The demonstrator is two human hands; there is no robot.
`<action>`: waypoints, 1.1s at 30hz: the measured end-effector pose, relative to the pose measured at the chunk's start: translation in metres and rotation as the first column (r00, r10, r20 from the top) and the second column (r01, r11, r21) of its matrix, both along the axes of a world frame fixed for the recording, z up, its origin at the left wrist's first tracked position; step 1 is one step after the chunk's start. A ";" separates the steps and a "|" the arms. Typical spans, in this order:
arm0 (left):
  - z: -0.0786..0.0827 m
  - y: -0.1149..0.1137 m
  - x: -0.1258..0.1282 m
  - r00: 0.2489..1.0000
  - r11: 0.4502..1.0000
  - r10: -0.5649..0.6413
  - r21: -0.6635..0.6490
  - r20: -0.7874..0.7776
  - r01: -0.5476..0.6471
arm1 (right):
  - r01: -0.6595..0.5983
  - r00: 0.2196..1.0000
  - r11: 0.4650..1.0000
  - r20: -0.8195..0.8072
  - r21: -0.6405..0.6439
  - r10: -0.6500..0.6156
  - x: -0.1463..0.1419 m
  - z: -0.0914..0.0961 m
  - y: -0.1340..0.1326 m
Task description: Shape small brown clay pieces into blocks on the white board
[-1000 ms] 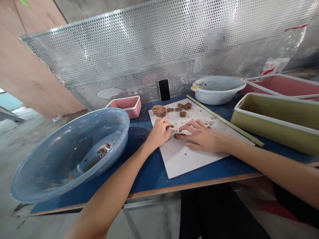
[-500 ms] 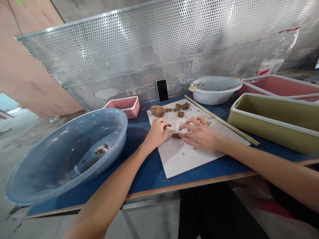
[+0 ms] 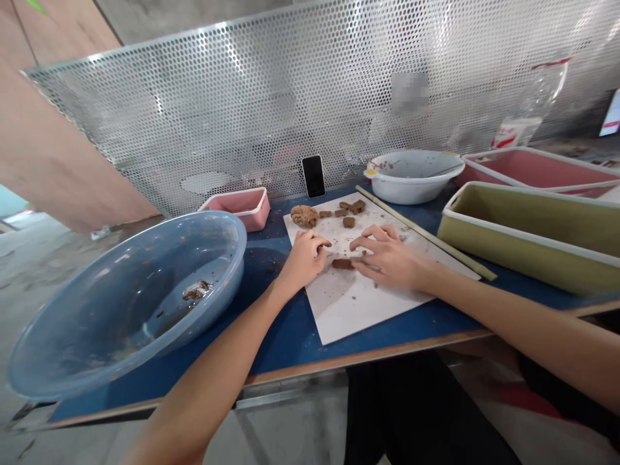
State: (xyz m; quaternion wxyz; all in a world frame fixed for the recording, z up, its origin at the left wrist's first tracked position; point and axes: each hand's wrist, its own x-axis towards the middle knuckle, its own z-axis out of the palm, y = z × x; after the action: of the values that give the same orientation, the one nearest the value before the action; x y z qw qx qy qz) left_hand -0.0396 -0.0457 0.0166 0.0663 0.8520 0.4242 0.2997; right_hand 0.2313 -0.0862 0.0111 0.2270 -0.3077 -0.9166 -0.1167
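A brown clay strip [image 3: 343, 264] lies on the white board [image 3: 334, 323] between my hands. My right hand [image 3: 387, 258] has its fingers spread over the board, and its fingertips touch the right end of the strip. To the left, my left hand [image 3: 306, 257] rests at the board's edge with fingers loosely bent, a gap by the thumb and nothing visible in it. Toward the back of the board sit a rough brown clay lump [image 3: 304, 216], a small clay block [image 3: 348, 222] and several other short clay pieces [image 3: 356, 206]. Crumbs are scattered over the white surface.
A big blue basin [image 3: 126, 258] with wet residue stands at left, a small pink tub [image 3: 254, 216] behind it. A pale stick [image 3: 426, 234] lies along the board's right side. Beyond it are a green planter box [image 3: 513, 245], a white basin [image 3: 411, 189] and a phone [image 3: 314, 176].
My right hand has shifted slightly, and more of the clay strip shows between my hands. My left hand stays nearly still. The whole view has moved slightly.
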 end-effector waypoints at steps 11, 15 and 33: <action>0.002 -0.002 0.001 1.000 1.000 0.003 -0.010 0.000 -0.003 | -0.122 0.991 0.992 0.049 0.031 0.121 -0.002 -0.003 0.000; 0.002 -0.002 0.001 1.000 1.000 0.010 0.006 -0.003 -0.010 | -0.071 0.995 0.997 0.071 0.018 0.070 -0.003 0.001 -0.001; 0.004 0.002 -0.002 1.000 1.000 0.016 0.003 -0.010 -0.016 | -0.016 0.996 1.000 0.082 -0.018 0.017 -0.008 0.004 -0.004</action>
State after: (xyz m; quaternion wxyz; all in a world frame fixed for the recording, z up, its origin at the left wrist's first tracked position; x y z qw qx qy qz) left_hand -0.0416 -0.0439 0.0202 0.0607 0.8500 0.4311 0.2967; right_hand 0.2231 -0.0903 0.0150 0.1874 -0.2969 -0.9287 -0.1196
